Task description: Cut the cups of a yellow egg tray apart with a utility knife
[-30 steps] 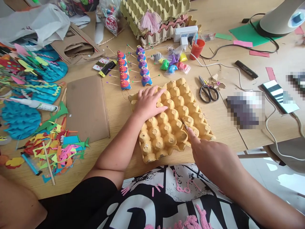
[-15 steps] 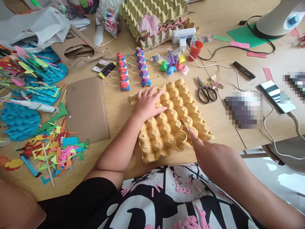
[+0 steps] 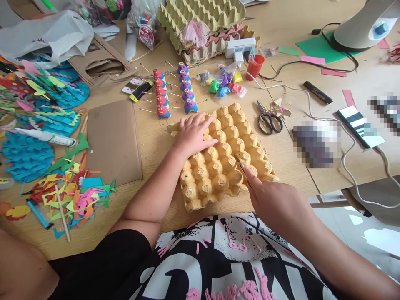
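A yellow cardboard egg tray (image 3: 220, 148) lies upside down on the table in front of me, its bumps facing up. My left hand (image 3: 195, 133) is spread flat over its far left part, thumb pointing right. With my right hand (image 3: 270, 198) I grip a knife (image 3: 240, 163), its thin blade angled down into the tray between two rows of bumps. The handle is mostly hidden inside my fingers. Near the blade, the tray's front edge looks cut and uneven. Black-handled scissors (image 3: 269, 121) rest just beyond the tray's right side.
Behind the tray stand red-and-blue (image 3: 161, 93) and purple (image 3: 186, 87) carton caterpillars, bagged coloured clay (image 3: 224, 89) and a red cup (image 3: 254, 66). Leftward are a cardboard sheet (image 3: 112, 141) and paper scraps (image 3: 75, 196). A white cable (image 3: 348, 154) and a phone (image 3: 359, 125) lie right.
The view has shifted slightly. Both hands and the egg tray keep nearly the same places, with the knife blade still in the tray.
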Demonstrator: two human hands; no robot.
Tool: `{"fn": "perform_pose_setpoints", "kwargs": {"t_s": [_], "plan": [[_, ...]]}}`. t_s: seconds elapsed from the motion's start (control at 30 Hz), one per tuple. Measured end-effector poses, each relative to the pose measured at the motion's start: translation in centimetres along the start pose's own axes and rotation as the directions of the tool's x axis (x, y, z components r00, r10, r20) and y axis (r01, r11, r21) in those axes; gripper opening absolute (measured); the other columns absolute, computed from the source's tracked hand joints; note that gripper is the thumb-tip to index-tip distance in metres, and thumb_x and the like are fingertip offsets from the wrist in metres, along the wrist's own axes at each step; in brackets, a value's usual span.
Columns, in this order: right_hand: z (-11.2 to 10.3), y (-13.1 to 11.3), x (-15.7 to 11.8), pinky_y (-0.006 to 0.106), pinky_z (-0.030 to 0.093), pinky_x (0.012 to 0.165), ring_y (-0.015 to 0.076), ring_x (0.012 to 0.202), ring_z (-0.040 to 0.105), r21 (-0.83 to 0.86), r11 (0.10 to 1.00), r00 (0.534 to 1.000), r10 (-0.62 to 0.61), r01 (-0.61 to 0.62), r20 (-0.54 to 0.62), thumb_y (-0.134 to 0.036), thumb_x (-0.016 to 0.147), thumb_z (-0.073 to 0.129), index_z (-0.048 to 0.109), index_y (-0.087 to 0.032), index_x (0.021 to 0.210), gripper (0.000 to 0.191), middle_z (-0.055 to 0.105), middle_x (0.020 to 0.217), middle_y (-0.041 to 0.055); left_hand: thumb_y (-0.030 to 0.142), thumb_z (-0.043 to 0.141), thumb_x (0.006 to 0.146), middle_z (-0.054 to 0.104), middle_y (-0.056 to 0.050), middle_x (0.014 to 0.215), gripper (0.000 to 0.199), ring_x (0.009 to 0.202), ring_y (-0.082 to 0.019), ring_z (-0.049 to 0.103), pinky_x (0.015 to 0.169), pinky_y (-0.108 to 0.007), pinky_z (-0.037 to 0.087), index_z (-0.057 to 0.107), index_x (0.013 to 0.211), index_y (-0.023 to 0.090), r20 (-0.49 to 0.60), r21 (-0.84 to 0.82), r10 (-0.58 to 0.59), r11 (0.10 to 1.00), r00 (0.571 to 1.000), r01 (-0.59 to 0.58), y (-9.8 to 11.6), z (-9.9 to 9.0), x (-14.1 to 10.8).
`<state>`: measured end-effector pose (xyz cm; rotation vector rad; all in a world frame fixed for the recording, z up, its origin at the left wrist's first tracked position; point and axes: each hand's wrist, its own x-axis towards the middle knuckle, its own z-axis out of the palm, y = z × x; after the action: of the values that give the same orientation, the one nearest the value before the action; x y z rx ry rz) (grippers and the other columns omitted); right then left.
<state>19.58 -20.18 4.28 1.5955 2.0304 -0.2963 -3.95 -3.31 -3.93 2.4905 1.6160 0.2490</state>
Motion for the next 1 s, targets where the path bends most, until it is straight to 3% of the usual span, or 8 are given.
{"fn": "perform_pose_setpoints", "kwargs": {"t_s": [0.13,0.27,0.33,0.43,0.5,0.6,0.8,1.0], "plan": [[-0.6,-0.3,-0.1,0.033,0.027,0.050,0.0222,0.069,0.073,0.009,1.000,1.000,0.011,-0.011,0.022,-0.019,0.103,0.046,0.023,-0.019,0.174,0.074,0.078,0.082,0.0061,0.063,0.070,0.092,0.046,-0.013,0.167,0.086,0.154,-0.035,0.041,0.129,-0.053,0.023,0.041,0.165,0.029,-0.025,-0.045,0.028,0.999,0.999,-0.029,-0.2,-0.3,0.2],[-1.0,-0.4,-0.1,0.034,0.024,0.050,0.0223,0.073,0.076,0.007,1.000,1.000,0.005,-0.005,0.003,-0.020,0.104,0.046,0.026,-0.018,0.173,0.071,0.080,0.087,0.0067,0.064,0.064,0.097,0.048,-0.013,0.166,0.078,0.156,-0.035,0.038,0.132,-0.056,0.017,0.046,0.162,0.026,-0.057,-0.070,0.097,0.992,0.994,-0.101,0.8,-2.0,-0.2],[-0.9,-0.4,-0.1,0.034,0.023,0.050,0.0221,0.074,0.076,0.004,1.000,1.000,0.001,-0.001,-0.020,-0.020,0.105,0.046,0.028,-0.017,0.173,0.070,0.080,0.087,0.0069,0.066,0.062,0.098,0.046,-0.013,0.168,0.076,0.158,-0.035,0.035,0.134,-0.057,0.016,0.047,0.161,0.026,0.015,-0.066,0.170,0.983,0.985,-0.169,2.1,-3.0,-1.2],[-0.6,-0.4,-0.1,0.034,0.024,0.049,0.0219,0.073,0.076,0.003,1.000,0.999,0.005,-0.005,-0.054,-0.019,0.105,0.045,0.030,-0.015,0.172,0.068,0.080,0.089,0.0077,0.075,0.068,0.090,0.031,-0.012,0.177,0.093,0.164,-0.041,0.021,0.134,-0.065,0.012,0.040,0.166,0.030,0.200,-0.056,0.202,0.979,0.959,-0.195,4.2,-3.9,-3.7],[-0.4,-0.4,0.1,0.034,0.026,0.049,0.0215,0.073,0.076,0.013,1.000,0.997,0.006,-0.005,-0.071,-0.018,0.105,0.043,0.030,-0.014,0.171,0.068,0.081,0.090,0.0081,0.078,0.074,0.082,0.019,-0.013,0.181,0.106,0.166,-0.044,0.014,0.133,-0.069,0.010,0.034,0.169,0.032,0.311,-0.047,0.195,0.981,0.930,-0.190,5.2,-3.8,-5.7],[-0.3,-0.4,0.4,0.033,0.030,0.049,0.0217,0.073,0.077,0.018,1.000,0.996,-0.009,0.011,-0.092,-0.016,0.104,0.042,0.031,-0.012,0.171,0.068,0.081,0.089,0.0082,0.078,0.077,0.080,0.019,-0.015,0.180,0.112,0.167,-0.044,0.010,0.132,-0.071,0.006,0.030,0.170,0.031,0.358,-0.020,0.197,0.979,0.913,-0.203,5.9,-2.9,-7.8],[-0.6,-0.2,1.1,0.035,0.036,0.049,0.0240,0.067,0.075,-0.024,0.997,0.996,-0.076,0.075,-0.053,-0.006,0.096,0.043,0.021,-0.001,0.171,0.078,0.080,0.083,0.0110,0.077,0.079,0.079,0.022,-0.014,0.180,0.110,0.167,-0.041,0.014,0.135,-0.066,0.008,0.036,0.168,0.029,0.334,-0.037,0.214,0.976,0.918,-0.214,5.4,-1.6,-8.5],[-0.8,0.4,1.9,0.035,0.045,0.057,0.0258,0.071,0.076,0.065,0.997,0.999,-0.047,0.048,-0.023,-0.018,0.102,0.048,0.027,-0.004,0.171,0.073,0.079,0.078,0.0097,0.073,0.079,0.081,0.030,-0.013,0.177,0.099,0.165,-0.040,0.022,0.135,-0.064,0.012,0.047,0.162,0.028,0.289,-0.077,0.245,0.969,0.925,-0.233,4.8,-1.5,-8.1]]}}
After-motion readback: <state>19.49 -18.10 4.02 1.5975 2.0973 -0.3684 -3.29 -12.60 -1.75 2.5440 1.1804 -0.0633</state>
